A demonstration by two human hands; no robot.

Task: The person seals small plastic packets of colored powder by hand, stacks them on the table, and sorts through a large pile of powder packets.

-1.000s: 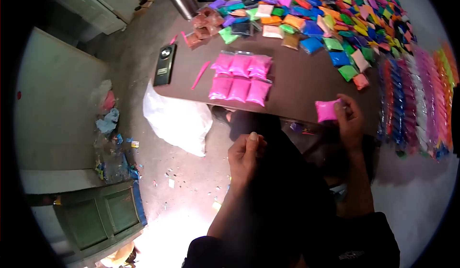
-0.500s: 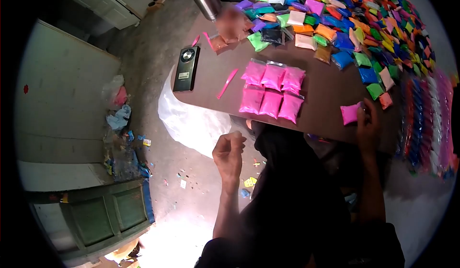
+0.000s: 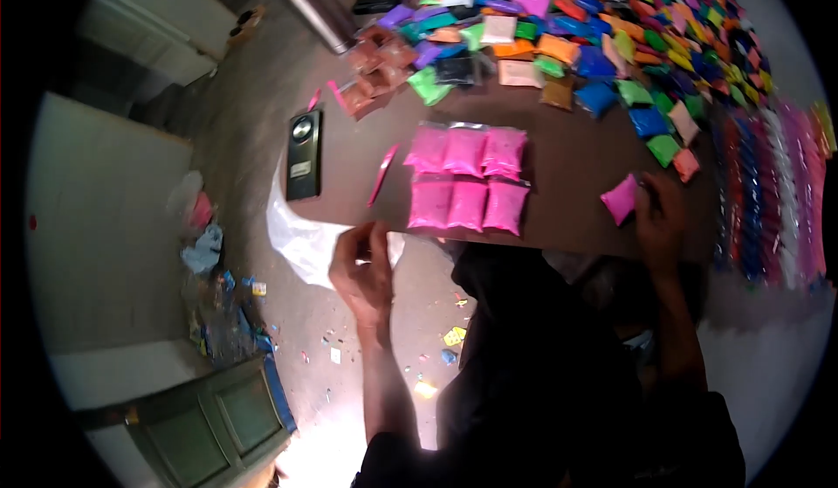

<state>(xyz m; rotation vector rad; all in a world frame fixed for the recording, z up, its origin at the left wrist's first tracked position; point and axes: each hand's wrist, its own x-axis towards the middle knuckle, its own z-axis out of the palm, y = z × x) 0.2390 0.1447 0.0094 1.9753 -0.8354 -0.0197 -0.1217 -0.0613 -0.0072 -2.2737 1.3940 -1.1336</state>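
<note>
My right hand point(image 3: 661, 222) is over the right part of the brown table, its fingers closed at the edge of a small pink packet point(image 3: 621, 200). That packet sits tilted, one corner pointing up. My left hand point(image 3: 362, 270) hovers at the table's front edge with fingers curled towards the thumb; whatever they may hold is too small or hidden to make out. Between the hands, several plump pink packets point(image 3: 467, 202) lie in two rows with clear top strips. Left of them is a slim pink plastic tool point(image 3: 382, 175).
A dark phone point(image 3: 305, 154) lies near the left edge. Behind it are brown packets point(image 3: 377, 67) and a steel flask point(image 3: 316, 8). Many coloured packets point(image 3: 576, 21) cover the back. Long strips of packets point(image 3: 768, 195) hang at right. A white plastic bag point(image 3: 301, 248) is below the table.
My left hand has risen and moved left to the table edge. The pink packet at my right hand has turned to a steeper tilt. The whole view has shifted.
</note>
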